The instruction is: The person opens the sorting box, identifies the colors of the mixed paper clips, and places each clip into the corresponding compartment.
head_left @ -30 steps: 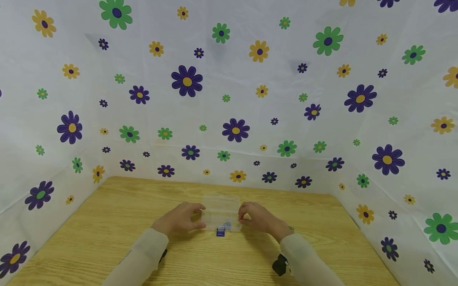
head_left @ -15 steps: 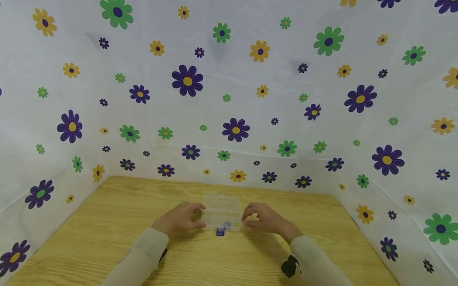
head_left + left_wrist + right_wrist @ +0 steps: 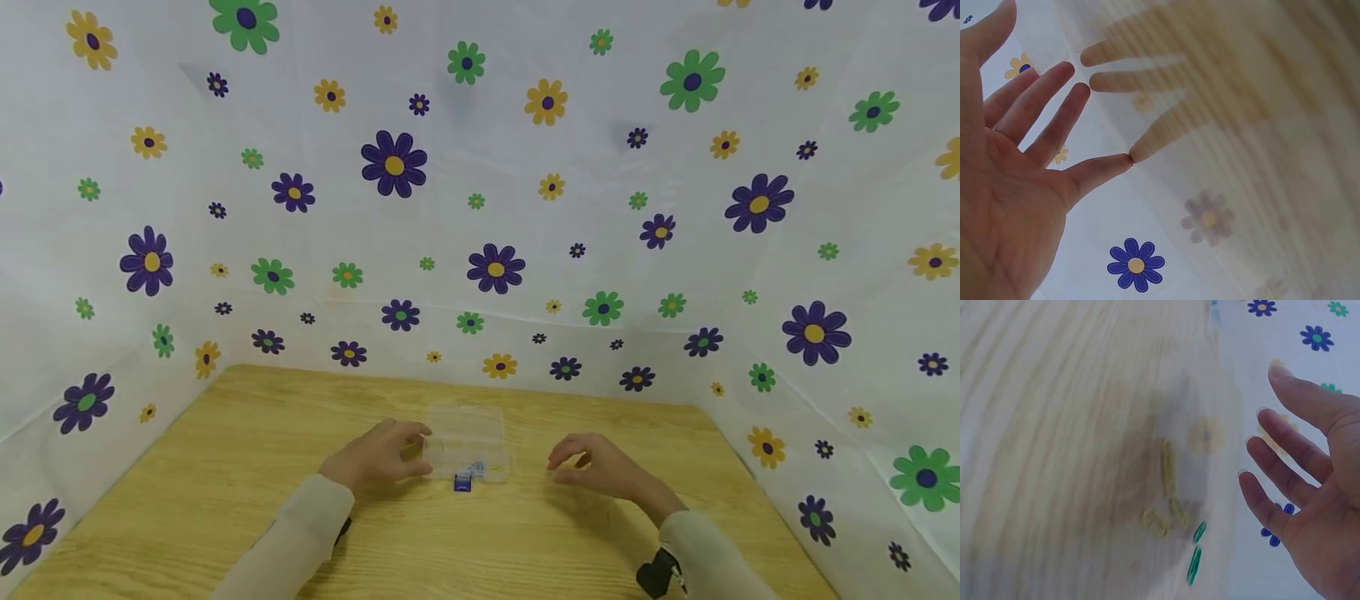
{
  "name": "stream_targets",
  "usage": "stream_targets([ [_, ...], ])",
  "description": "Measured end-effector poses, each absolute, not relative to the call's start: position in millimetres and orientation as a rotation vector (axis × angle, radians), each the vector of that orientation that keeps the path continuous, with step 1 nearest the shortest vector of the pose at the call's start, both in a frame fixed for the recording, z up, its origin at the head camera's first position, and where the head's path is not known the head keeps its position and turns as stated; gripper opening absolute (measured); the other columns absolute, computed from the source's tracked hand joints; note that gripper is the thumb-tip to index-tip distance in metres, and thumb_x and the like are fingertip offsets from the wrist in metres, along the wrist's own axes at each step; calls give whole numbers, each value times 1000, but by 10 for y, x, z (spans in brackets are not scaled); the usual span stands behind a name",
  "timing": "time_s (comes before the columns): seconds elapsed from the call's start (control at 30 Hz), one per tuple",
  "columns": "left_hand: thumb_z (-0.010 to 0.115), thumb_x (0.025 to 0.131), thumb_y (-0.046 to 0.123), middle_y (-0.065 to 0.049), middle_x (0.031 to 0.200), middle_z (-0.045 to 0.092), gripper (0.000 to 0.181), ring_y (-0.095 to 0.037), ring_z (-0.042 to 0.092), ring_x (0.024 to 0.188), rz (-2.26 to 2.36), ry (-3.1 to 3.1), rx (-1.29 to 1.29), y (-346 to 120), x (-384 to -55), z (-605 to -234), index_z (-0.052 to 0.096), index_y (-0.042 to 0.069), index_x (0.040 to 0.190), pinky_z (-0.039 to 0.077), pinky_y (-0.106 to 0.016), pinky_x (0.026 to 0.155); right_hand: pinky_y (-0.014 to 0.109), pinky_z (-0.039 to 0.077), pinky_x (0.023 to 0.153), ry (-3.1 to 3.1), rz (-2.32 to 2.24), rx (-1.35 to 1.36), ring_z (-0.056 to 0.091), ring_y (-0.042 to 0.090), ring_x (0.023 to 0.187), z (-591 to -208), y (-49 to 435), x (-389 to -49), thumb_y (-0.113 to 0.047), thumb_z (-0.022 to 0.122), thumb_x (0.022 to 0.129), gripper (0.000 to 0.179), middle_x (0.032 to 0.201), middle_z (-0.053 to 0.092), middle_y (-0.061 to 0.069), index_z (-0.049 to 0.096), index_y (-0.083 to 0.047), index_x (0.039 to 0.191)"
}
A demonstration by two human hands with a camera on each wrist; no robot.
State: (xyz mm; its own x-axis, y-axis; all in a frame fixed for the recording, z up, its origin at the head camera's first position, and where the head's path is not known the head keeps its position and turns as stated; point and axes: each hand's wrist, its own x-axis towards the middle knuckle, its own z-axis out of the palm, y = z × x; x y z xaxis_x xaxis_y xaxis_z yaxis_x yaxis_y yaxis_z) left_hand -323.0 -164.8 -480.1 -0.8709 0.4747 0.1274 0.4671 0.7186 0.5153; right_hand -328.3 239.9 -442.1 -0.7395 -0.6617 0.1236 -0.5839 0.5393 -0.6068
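A clear plastic compartment box [image 3: 465, 429] stands on the table with its lid raised at the back. My left hand [image 3: 378, 454] rests at its left side, thumb and fingertips at the edge; in the left wrist view the fingers are spread and nearly straight, fingertips down at the table. Blue-and-clear small pieces [image 3: 474, 469] lie at the box's front, and a yellow piece [image 3: 495, 468] in its right front part. My right hand [image 3: 600, 468] hovers right of the box, fingers loosely bent, holding nothing. Below it, in the right wrist view, lie yellow paper clips [image 3: 1168, 469] and green paper clips [image 3: 1194, 565].
A small dark blue clip-like piece [image 3: 462, 482] sits at the box's front edge. The wood-grain table [image 3: 420, 550] is enclosed on three sides by a white flower-print sheet [image 3: 450, 225].
My right hand has drawn away from the box's right side and moved to the right. The yellow piece in the box shows more plainly. My left hand has stayed at the left edge.
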Motion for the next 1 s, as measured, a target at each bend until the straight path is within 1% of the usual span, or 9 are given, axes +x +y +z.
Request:
stream_targets([
  [0.1, 74, 93, 45, -13, 135, 67, 60, -35, 59, 127, 858, 2904, 780, -1641, -3211, -4778, 61, 8, 139, 46, -58, 113, 27, 59, 79, 2621, -1011, -1075, 67, 9, 103, -4461, 2523, -3252, -20, 75, 94, 16, 113, 74, 15, 79, -8, 104],
  [0.23, 74, 93, 45, -13, 136, 67, 60, -36, 60, 127, 839, 2909, 782, -1640, -3196, -4765, 61, 8, 139, 45, -59, 112, 28, 60, 81, 2601, -1047, -1047, 67, 11, 104, -4502, 2651, -3173, -17, 74, 95, 16, 114, 73, 19, 79, -4, 104],
  [0.37, 74, 93, 45, -11, 134, 68, 61, -35, 60, 126, 839, 2906, 781, -1648, -3200, -4766, 61, 9, 140, 46, -57, 113, 28, 58, 82, 2642, -1018, -1005, 67, 12, 105, -4522, 2719, -3076, -20, 76, 94, 13, 115, 73, 15, 79, -9, 101],
  [0.5, 75, 93, 43, -11, 130, 70, 61, -33, 62, 125, 851, 2901, 812, -1659, -3216, -4777, 61, 7, 140, 47, -56, 112, 29, 58, 82, 2701, -975, -1049, 67, 13, 105, -4551, 2761, -2996, -21, 79, 91, 11, 114, 73, 14, 79, -12, 98],
  [0.63, 75, 93, 44, -10, 131, 70, 61, -33, 62, 126, 853, 2896, 801, -1657, -3238, -4781, 61, 8, 140, 48, -55, 112, 30, 59, 83, 2746, -992, -1102, 68, 17, 107, -4600, 2810, -2962, -18, 82, 88, 11, 114, 73, 16, 79, -12, 96],
  [0.77, 75, 93, 45, -11, 133, 69, 62, -33, 62, 128, 864, 2887, 761, -1652, -3242, -4779, 60, 9, 141, 47, -56, 112, 27, 57, 89, 2748, -998, -1066, 67, 21, 112, -4643, 2849, -2957, -21, 82, 88, 12, 119, 72, 15, 78, -15, 97],
  [0.9, 75, 93, 46, -11, 134, 69, 62, -34, 61, 129, 868, 2884, 739, -1648, -3240, -4773, 60, 10, 141, 47, -56, 113, 25, 54, 96, 2722, -1012, -1017, 65, 31, 119, -4664, 2872, -2951, -25, 81, 89, 12, 122, 71, 14, 77, -17, 97],
  [1.0, 75, 92, 46, -11, 134, 69, 62, -34, 61, 129, 862, 2890, 737, -1640, -3240, -4777, 60, 11, 141, 46, -56, 113, 23, 53, 98, 2716, -1028, -1001, 63, 35, 122, -4676, 2889, -2936, -25, 81, 89, 11, 121, 70, 13, 77, -17, 96],
])
